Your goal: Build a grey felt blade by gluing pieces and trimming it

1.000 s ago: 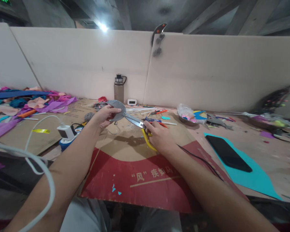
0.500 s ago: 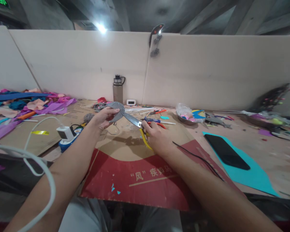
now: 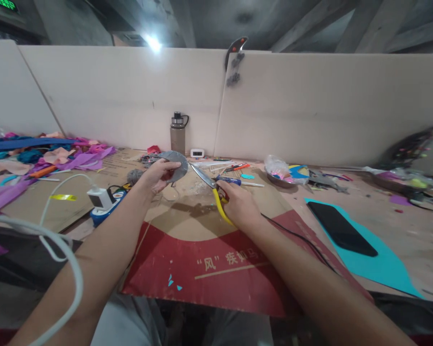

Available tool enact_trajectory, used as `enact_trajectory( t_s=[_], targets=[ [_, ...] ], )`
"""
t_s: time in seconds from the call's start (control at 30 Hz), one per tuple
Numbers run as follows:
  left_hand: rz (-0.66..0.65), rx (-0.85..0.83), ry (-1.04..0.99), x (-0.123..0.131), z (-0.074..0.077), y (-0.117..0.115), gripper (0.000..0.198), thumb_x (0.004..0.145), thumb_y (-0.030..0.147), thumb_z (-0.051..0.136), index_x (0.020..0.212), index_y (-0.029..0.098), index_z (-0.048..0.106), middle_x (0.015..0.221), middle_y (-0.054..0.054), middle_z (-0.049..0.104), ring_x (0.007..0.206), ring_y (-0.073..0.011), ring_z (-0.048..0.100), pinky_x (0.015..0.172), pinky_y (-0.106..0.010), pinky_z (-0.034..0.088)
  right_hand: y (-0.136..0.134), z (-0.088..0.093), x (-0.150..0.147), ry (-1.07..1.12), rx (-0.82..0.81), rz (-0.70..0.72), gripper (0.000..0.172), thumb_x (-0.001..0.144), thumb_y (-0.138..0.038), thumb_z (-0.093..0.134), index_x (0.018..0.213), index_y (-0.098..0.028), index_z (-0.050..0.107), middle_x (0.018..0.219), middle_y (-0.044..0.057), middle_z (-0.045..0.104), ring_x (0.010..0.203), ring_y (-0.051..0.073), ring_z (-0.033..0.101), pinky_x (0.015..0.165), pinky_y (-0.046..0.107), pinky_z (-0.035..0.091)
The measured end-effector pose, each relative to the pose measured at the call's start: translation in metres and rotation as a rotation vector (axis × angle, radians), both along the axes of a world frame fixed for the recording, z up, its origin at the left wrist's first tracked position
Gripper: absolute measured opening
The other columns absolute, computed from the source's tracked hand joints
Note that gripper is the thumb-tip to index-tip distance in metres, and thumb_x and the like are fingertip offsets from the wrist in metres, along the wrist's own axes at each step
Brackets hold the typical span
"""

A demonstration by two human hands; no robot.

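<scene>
My left hand (image 3: 159,175) pinches a rounded grey piece of sheet material (image 3: 176,166), held up over the cardboard; its exact material I cannot make out. Scissors with yellow handles (image 3: 220,204) are in my right hand (image 3: 240,202), fingers wrapped round the grips. Their blades (image 3: 204,177) point up and left, with the tips just right of the grey piece and apart from it. Beneath both hands lies a red and tan cardboard sheet (image 3: 159,259) with a few small turquoise scraps (image 3: 171,281) on it.
A bottle (image 3: 178,137) and small white clock (image 3: 197,153) stand by the partition. A phone (image 3: 341,228) rests on turquoise sheet at right. Left are a power strip with charger (image 3: 101,198), a white cable (image 3: 77,274) and coloured scraps (image 3: 61,156). A bowl (image 3: 283,180) sits back right.
The scissors have come away from the grey piece, moving slightly right and down, and their blades look closed together. My left hand still holds the piece, which now shows more of its rounded face.
</scene>
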State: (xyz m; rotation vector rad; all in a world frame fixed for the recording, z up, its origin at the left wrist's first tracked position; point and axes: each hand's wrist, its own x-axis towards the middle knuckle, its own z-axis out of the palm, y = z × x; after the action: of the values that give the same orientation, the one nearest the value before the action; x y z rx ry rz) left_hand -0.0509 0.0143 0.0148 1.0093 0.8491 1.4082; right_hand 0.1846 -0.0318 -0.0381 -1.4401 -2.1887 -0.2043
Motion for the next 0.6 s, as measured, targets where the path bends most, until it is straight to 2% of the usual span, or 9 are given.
enact_trajectory(
  t_s=[0.2,0.43,0.6],
  targets=[
    [0.034,-0.025,-0.013,-0.0016,0.0,0.001,0.017,0.062,0.005,0.071,0.075,0.012,0.063,0.073,-0.004,0.07,0.061,-0.0118,0.066,0.058,-0.02,0.055,-0.0037,0.003,-0.0019,-0.135,-0.007,-0.047,0.037,0.086,-0.025,0.042,0.122,-0.029,0.05,0.103,0.006,0.062,0.078,0.02,0.06,0.061,0.028,0.038],
    [0.018,-0.029,0.03,-0.0048,-0.0046,0.0072,0.017,0.065,0.009,0.071,0.078,0.012,0.062,0.069,-0.004,0.067,0.056,-0.0115,0.064,0.054,-0.022,0.054,-0.0037,0.0039,-0.0011,-0.208,0.001,-0.083,0.043,0.088,-0.026,0.04,0.131,-0.028,0.042,0.107,0.009,0.06,0.082,0.02,0.058,0.067,0.029,0.039],
    [0.026,-0.095,0.03,-0.0044,-0.0034,0.0049,0.015,0.067,0.014,0.072,0.079,0.015,0.063,0.072,-0.004,0.068,0.056,-0.0119,0.063,0.051,-0.022,0.053,-0.006,0.0093,-0.0015,-0.199,0.014,-0.087,0.039,0.088,-0.023,0.039,0.125,-0.027,0.047,0.104,0.008,0.059,0.083,0.019,0.057,0.066,0.028,0.038]
  ],
)
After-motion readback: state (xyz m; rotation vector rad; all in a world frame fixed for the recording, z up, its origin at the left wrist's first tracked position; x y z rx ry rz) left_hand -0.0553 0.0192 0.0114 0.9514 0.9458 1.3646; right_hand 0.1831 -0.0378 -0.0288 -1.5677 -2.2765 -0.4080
